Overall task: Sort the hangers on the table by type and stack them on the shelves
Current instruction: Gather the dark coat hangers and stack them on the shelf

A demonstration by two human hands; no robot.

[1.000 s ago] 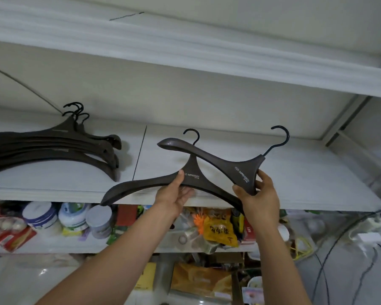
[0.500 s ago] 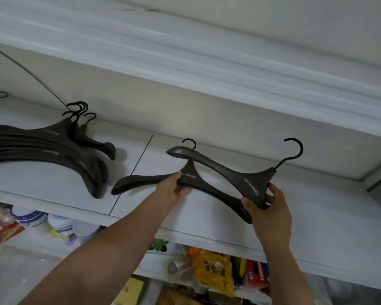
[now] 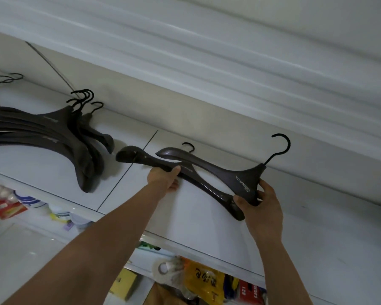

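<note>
At the shelf, my left hand grips one hanger at its neck. My right hand pinches the second hanger at 3 o'clock. Both look stiff, light and smooth, so I'd hold the necks. A stack lies at 9 o'clock.

A storeroom or shop stockroom is showing here. A white upper shelf is running along a plain wall, a stack of dark hangers is lying at its left, and underneath it a yellow packet, a red box and white tubs are crowding together.
</note>
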